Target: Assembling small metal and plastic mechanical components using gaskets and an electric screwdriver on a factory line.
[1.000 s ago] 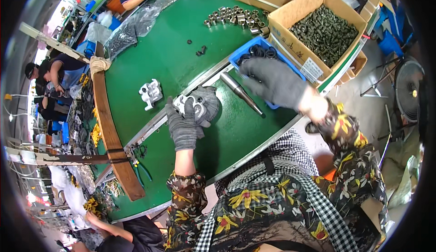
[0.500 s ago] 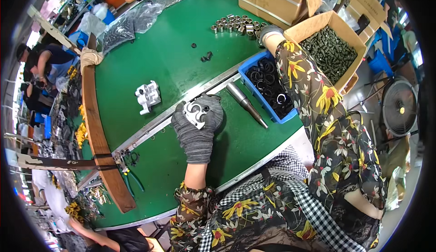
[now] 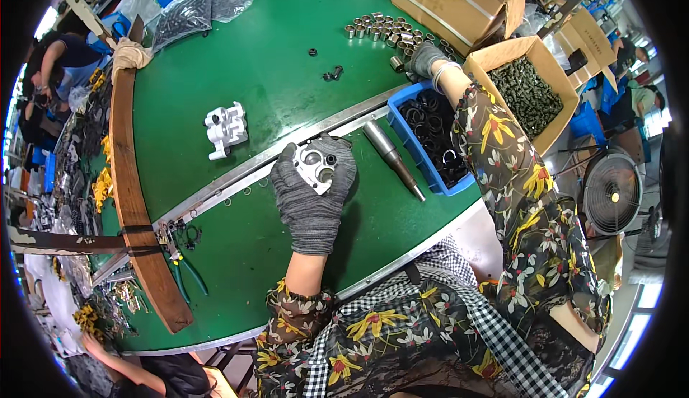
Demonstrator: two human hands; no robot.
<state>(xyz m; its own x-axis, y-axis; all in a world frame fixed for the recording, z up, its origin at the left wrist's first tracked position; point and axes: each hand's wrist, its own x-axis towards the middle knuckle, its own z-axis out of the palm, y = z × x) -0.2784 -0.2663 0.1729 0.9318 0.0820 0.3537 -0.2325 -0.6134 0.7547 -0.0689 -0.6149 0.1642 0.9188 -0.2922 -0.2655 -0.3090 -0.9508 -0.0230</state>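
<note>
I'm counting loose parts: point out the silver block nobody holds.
The left block, lying on the green table; the other block sits in the left hand.

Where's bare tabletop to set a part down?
Open green tabletop lies between the silver metal casting and the small black parts, and between the grey-gloved left hand and the green-handled pliers. It's crowded around the grey-gloved right hand: shiny steel rings, blue plastic bin, brown cardboard boxes.
</note>
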